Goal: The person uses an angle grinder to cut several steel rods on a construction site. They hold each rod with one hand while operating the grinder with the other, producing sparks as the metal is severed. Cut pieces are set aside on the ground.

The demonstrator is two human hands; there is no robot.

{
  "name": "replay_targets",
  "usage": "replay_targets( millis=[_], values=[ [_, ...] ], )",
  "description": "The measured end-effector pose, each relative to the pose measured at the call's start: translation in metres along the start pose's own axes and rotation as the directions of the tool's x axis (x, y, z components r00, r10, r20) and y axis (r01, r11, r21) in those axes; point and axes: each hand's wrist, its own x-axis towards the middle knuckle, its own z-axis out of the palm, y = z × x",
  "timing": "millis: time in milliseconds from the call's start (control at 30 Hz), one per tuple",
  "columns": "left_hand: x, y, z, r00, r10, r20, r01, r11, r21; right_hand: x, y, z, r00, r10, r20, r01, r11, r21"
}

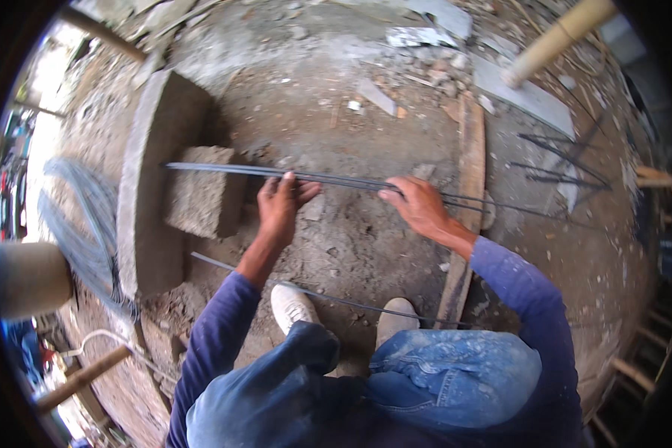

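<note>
Ground (351,257): bare, grey-brown, uneven, dusty. On it, left side: long concrete block (148,187); rough squarish block (201,198) just to its right. Coil of grey wire (82,216) beyond the long block, at far left. Right of centre: narrow wooden plank (468,160), lying lengthwise. Further right: dark bent bars (564,158). Upper right: flat grey board (523,97), near scattered rubble (440,71).

One wide fisheye view looks steeply down from the wearer's head (its rim is dark and round), near enough to take in both hands (278,209), the shoes (291,305) and surrounding ground (343,257).
</note>
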Motion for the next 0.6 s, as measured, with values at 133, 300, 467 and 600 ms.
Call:
replay_targets(
  millis=[133,300,467,600],
  values=[
    [0.005,0.007,-0.010,0.999,-0.047,-0.026,0.050,0.992,0.112,-0.002,0.010,0.020,0.996,-0.037,-0.083,0.035,0.999,-0.027],
    [-0.014,0.029,-0.002,0.995,-0.095,0.027,0.065,0.831,0.552,-0.004,0.012,0.031,0.986,-0.083,-0.145,0.065,0.990,-0.123],
    [-0.023,0.032,0.043,0.706,0.179,0.685,-0.684,-0.079,0.726,-0.015,0.011,0.041,0.986,-0.070,-0.150,0.042,0.982,-0.182],
    [0.002,0.012,0.076,0.562,-0.079,0.823,-0.814,-0.225,0.535,-0.016,0.013,0.044,0.975,-0.114,-0.189,0.076,0.977,-0.197]
  ],
)
